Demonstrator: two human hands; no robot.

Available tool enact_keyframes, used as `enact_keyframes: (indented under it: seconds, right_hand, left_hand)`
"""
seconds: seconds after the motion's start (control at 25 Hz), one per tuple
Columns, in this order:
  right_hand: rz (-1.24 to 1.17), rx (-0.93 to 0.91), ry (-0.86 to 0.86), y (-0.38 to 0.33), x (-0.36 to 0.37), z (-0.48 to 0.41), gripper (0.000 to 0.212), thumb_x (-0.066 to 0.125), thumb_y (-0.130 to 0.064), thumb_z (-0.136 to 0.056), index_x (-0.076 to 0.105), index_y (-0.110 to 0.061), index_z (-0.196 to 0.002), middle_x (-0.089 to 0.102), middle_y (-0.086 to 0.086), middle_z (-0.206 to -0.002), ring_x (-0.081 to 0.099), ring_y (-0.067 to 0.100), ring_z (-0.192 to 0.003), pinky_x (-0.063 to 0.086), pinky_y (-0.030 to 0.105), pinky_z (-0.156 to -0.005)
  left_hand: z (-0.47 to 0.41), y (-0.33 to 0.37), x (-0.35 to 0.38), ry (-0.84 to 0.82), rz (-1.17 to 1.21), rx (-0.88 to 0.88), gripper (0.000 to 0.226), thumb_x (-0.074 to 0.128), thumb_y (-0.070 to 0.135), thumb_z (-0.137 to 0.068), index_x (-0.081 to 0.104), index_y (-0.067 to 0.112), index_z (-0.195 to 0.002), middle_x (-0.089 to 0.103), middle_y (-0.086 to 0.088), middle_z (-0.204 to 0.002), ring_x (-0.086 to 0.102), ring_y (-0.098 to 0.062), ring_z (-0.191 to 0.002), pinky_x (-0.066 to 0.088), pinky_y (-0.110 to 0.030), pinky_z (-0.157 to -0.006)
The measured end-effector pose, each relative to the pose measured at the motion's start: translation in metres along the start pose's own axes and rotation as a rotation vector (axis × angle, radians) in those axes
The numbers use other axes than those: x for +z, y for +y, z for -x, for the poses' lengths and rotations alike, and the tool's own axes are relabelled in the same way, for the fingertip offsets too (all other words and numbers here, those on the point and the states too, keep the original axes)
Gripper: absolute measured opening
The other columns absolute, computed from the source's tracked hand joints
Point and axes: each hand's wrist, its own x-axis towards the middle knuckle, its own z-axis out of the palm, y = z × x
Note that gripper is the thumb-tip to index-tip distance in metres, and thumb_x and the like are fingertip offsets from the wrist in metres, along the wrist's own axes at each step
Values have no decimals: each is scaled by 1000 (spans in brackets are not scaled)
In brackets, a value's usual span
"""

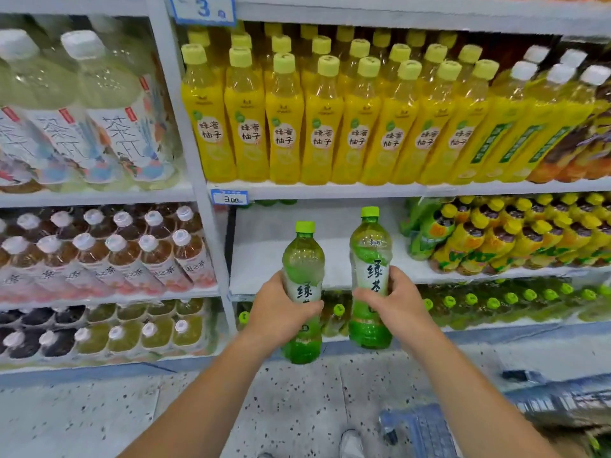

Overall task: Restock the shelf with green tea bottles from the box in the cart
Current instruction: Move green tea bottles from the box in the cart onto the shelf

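I have a bottle in each grip. My left hand (281,314) wraps fingers and thumb round the lower label of the left green tea bottle (302,256). My right hand (395,300) clasps the right green tea bottle (370,246) at its middle in the same way, fingers curled across the front. Both bottles stand upright with their green caps up. There is a gap between them, and the right one is held a little higher. They hang in the air in front of the shelf (264,256), not resting on it.

Straight beyond both grips lies the bare white board of that shelf, open from its front edge to the back wall. To the right of my right grip, a crowded block of yellow-capped bottles (496,236) fills the same board and bounds the open stretch. To the left of my left grip, the grey upright post (211,233) closes the bay, with pink-labelled tea bottles (132,256) past it. Above the grips, the next board carries a tight row of yellow drink bottles (284,127). A blue price tag (229,197) is clipped to its front edge, up and left of my left grip. Below the grips, green-capped bottles (489,304) line the lower board. Down by my right forearm, on the speckled floor (99,418), sits the blue cart (429,428), too blurred to read its contents.
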Motion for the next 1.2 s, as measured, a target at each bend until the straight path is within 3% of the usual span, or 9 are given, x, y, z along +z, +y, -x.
enact_keyframes:
  seconds: [0.12,0.48,0.6,0.72,0.88,0.96,1.12,1.2]
  right_hand:
    - [37,9,-35,26,17,-48,36,82,-23,-80,60,-29,-108,74,-4,-100,72,12,-88,61,37,-77]
    - [90,-145,-81,74,27,-193,40,83,-14,-73,60,-24,-104,74,-4,-93,72,13,-84,59,36,-73]
    - [97,-242,-50,72,25,-227,44,87,-16,-71,60,-22,-105,73,-8,-92,71,5,-80,52,24,-64]
    - [66,-316,-69,75,27,-252,49,90,-12,-69,60,-24,-106,73,-10,-92,71,-2,-76,53,21,-67]
    - [26,-398,-58,89,36,-271,63,92,-12,-66,59,-23,-118,74,-5,-105,72,12,-96,58,35,-85]
    - [-23,-428,-53,95,38,-276,64,91,-8,-68,58,-27,-119,73,-5,-109,72,12,-100,58,36,-89]
    - [18,-443,-110,108,35,-277,59,88,-10,-74,55,-38,-113,73,-15,-104,70,-4,-96,55,15,-80]
    - [150,-428,-128,117,33,-273,56,88,-19,-76,53,-39,-115,69,-21,-105,63,-14,-97,48,7,-79]
  left_hand:
    - [-39,-24,14,74,-29,0,41,88,23,-69,61,29,-98,72,6,-90,70,-11,-83,61,-34,-73]
    - [-169,-66,60,268,-105,91,31,87,27,-69,63,26,-88,71,6,-76,66,1,-64,47,-12,-45]
    - [-203,-64,66,308,-99,181,35,89,29,-68,64,26,-93,72,10,-82,68,-1,-70,58,-24,-62]
    - [-227,-70,75,339,-39,237,42,90,28,-68,65,29,-101,74,12,-88,70,-3,-80,60,-32,-75]
    - [-244,-76,89,369,56,354,51,91,23,-69,63,30,-111,72,16,-97,68,3,-88,56,-20,-79]
    - [-248,-78,92,347,92,421,53,90,16,-71,62,30,-114,72,16,-100,68,3,-91,55,-17,-80]
    - [-252,-93,94,305,105,395,56,90,13,-71,56,35,-111,66,15,-105,64,12,-91,50,-5,-69]
    - [-253,-111,97,311,-4,359,55,91,17,-70,56,33,-111,57,9,-111,63,3,-97,54,-10,-76]
